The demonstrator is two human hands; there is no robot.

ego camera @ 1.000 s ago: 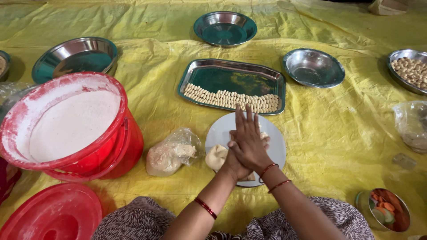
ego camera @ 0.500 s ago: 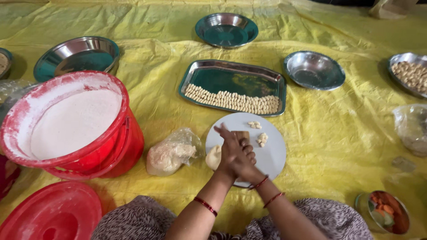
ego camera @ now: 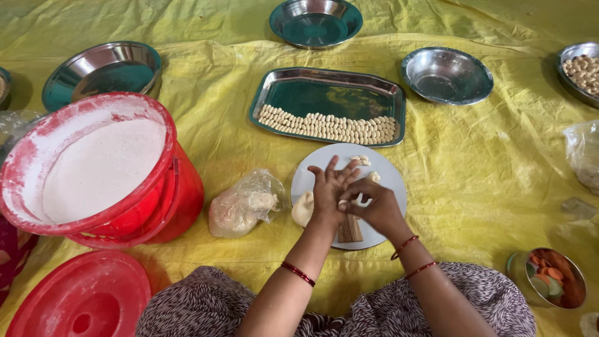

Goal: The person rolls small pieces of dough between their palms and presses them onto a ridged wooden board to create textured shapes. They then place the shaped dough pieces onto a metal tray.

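Over a white plate (ego camera: 387, 181), the left hand (ego camera: 329, 187) lies flat while the right hand (ego camera: 371, 206) pinches a dough bit (ego camera: 342, 204); one row fills the steel tray (ego camera: 324, 81), a dough lump (ego camera: 303, 208) remains.

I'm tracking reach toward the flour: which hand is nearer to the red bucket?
Left. The left hand is over the white plate on the side facing the red bucket, with a plastic bag between them. The right hand sits just beyond it, farther from the bucket.

A red bucket (ego camera: 125, 187) of white flour (ego camera: 100, 168) and a white plate (ego camera: 387, 181) on yellow cloth (ego camera: 486, 175).
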